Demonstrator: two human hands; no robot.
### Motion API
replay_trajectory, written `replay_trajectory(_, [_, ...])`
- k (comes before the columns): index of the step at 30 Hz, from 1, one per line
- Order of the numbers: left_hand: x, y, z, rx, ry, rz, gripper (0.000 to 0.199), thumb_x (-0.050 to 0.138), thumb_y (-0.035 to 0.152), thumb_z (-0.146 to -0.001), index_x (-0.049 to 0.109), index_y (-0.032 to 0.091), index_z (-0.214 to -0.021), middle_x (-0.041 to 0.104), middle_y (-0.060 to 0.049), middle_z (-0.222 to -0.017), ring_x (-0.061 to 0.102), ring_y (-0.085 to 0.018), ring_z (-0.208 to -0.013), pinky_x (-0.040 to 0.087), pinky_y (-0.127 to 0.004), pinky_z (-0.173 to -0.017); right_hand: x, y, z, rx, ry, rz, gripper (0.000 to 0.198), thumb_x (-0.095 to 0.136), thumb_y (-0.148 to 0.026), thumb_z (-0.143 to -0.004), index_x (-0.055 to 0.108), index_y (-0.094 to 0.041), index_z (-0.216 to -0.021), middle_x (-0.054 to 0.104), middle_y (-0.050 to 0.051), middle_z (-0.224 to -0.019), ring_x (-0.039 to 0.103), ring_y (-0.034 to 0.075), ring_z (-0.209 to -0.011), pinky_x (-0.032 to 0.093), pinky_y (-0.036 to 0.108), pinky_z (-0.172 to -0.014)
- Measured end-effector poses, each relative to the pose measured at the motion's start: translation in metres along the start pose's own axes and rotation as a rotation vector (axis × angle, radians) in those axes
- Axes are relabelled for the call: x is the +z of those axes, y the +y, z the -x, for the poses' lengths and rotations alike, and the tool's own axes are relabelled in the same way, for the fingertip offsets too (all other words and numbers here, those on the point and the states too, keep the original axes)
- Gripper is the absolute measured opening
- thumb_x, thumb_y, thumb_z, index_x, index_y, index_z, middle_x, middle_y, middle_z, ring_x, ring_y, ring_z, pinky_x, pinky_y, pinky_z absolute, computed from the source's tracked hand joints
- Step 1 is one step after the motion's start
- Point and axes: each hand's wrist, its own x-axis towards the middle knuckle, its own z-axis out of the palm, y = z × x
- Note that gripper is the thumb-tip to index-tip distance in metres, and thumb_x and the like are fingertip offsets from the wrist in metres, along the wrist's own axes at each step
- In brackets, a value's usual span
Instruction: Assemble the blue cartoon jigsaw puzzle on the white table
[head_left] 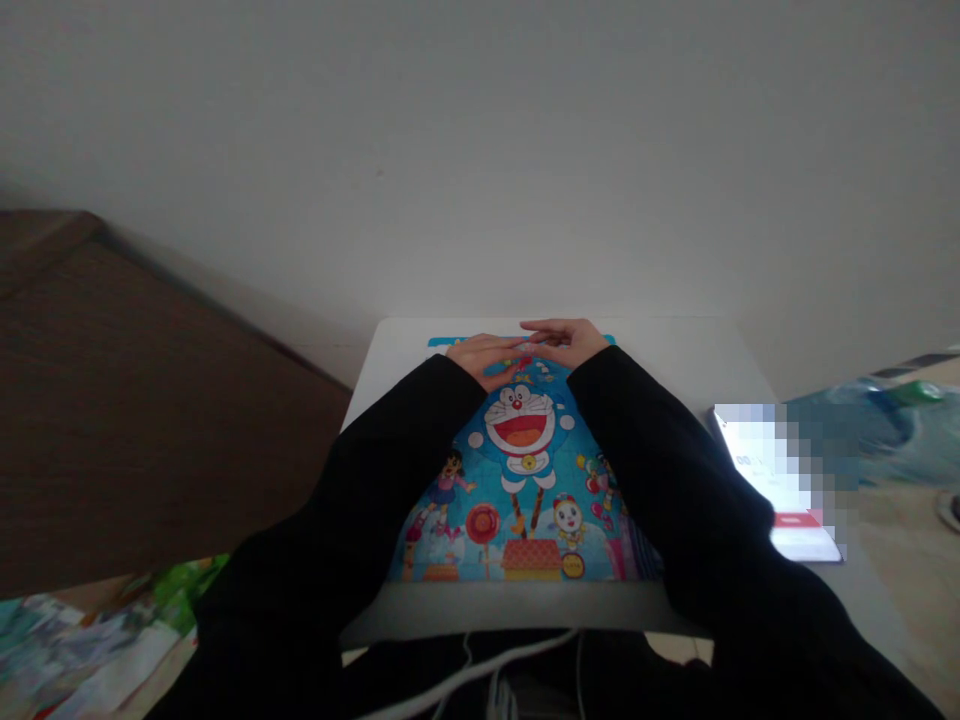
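A flat blue cartoon picture [527, 500] lies on the white table [675, 350]; a big laughing blue cat fills its middle, with smaller figures around it. Whether it is a puzzle or a printed sheet I cannot tell. My left hand [486, 357] rests over its far part, fingers stretched out to the right. Coming in from the other side, my right hand [576, 343] has its fingers extended and apart, the fingertips close to those of my left hand. No held object shows in either hand. Both hands cover some of the picture's far edge.
A lit phone [787, 485], partly pixelated, lies at the table's right. Dark wooden furniture [165, 400] stands at left, and a pale wall [480, 160] rises behind. White cables [480, 670] run below the near edge. Plastic bags [892, 420] are at far right.
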Motion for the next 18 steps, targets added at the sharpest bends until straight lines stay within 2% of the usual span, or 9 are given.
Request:
replay_trajectory(4, [-0.007,0.014,-0.006,-0.02,-0.032,-0.01,0.011,0.057,0.025,-0.075,0.067,0.025,-0.08,0.066,-0.001,-0.105,0.063,-0.013,-0.093,0.051,-0.028,-0.082,0.001,-0.013,0.003,0.019,-0.089,0.025,0.031,0.071,-0.022,-0.059,0.069,-0.02,-0.09,0.068,-0.002,-0.067,0.061,0.011,-0.062,0.052,0.029,-0.069])
replay_trajectory(8, [-0.016,0.025,-0.005,-0.049,-0.012,-0.02,0.016,0.054,0.026,-0.078,0.066,0.022,-0.089,0.064,-0.002,-0.11,0.061,-0.013,-0.099,0.049,-0.028,-0.086,0.0,-0.029,0.011,0.023,-0.037,-0.002,0.029,0.069,-0.021,-0.063,0.069,-0.018,-0.091,0.067,0.0,-0.068,0.062,0.012,-0.061,0.051,0.025,-0.061])
replay_trajectory(12, [-0.045,0.044,-0.001,-0.013,0.091,-0.085,0.025,0.056,0.033,-0.077,0.066,0.018,-0.094,0.063,-0.005,-0.112,0.061,-0.015,-0.099,0.05,-0.028,-0.086,0.006,-0.046,0.038,0.08,0.014,-0.07,0.02,0.068,-0.023,-0.065,0.067,-0.015,-0.084,0.068,0.003,-0.067,0.063,0.013,-0.062,0.05,0.023,-0.054])
replay_trajectory(14, [-0.066,0.056,0.008,0.039,0.134,-0.123,0.029,0.056,0.038,-0.075,0.067,0.018,-0.092,0.065,-0.006,-0.106,0.063,-0.015,-0.093,0.052,-0.027,-0.081,0.015,-0.049,0.06,0.101,-0.037,-0.107,0.019,0.07,-0.024,-0.064,0.065,-0.016,-0.079,0.068,0.002,-0.066,0.064,0.013,-0.06,0.051,0.022,-0.054])
replay_trajectory(18, [-0.096,0.083,0.053,-0.011,-0.055,-0.149,0.028,0.059,0.044,-0.073,0.067,0.021,-0.087,0.07,-0.001,-0.086,0.066,-0.014,-0.077,0.053,-0.024,-0.072,0.048,-0.036,0.109,0.208,-0.305,-0.112,0.018,0.07,-0.023,-0.062,0.064,-0.015,-0.077,0.069,0.002,-0.066,0.065,0.013,-0.061,0.052,0.021,-0.055])
